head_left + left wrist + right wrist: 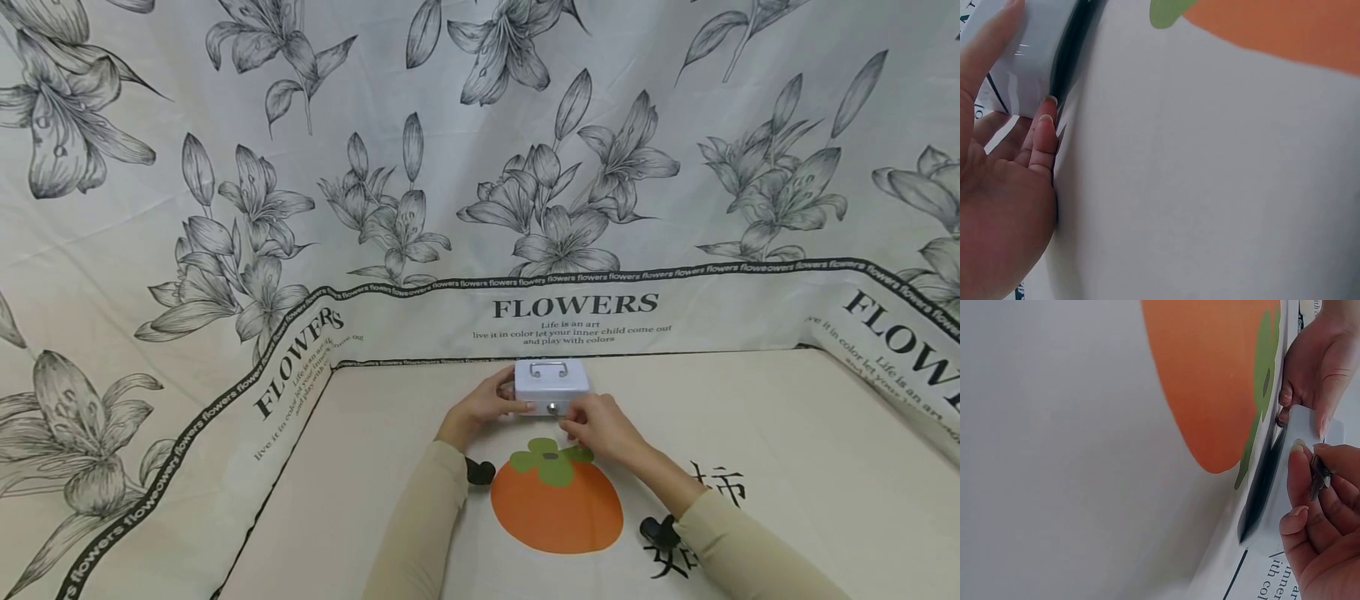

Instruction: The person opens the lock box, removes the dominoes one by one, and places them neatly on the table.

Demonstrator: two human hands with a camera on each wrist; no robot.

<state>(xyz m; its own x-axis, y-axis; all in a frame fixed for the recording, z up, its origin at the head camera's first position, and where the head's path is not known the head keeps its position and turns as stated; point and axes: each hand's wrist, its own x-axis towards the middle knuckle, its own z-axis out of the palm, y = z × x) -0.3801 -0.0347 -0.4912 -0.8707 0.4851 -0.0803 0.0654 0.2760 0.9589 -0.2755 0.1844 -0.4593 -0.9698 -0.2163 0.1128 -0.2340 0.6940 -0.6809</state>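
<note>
A small white metal cash box point(536, 386), with a wire handle point(549, 364) on its lid and a round lock point(553, 408) in its front, sits near the back of the table. My left hand point(483, 404) grips its left end; in the left wrist view the thumb point(991, 47) lies along one face and the other fingers reach round the end. At the front right of the box, my right hand point(602, 425) pinches small metal keys point(1319, 477) between thumb and forefinger, close to the lock. The lid is down.
Beneath my forearms lies a pale cloth point(420, 400) printed with an orange persimmon point(557, 508) and black characters point(723, 485). A flower-printed curtain point(420, 325) rises right behind the box and along both sides.
</note>
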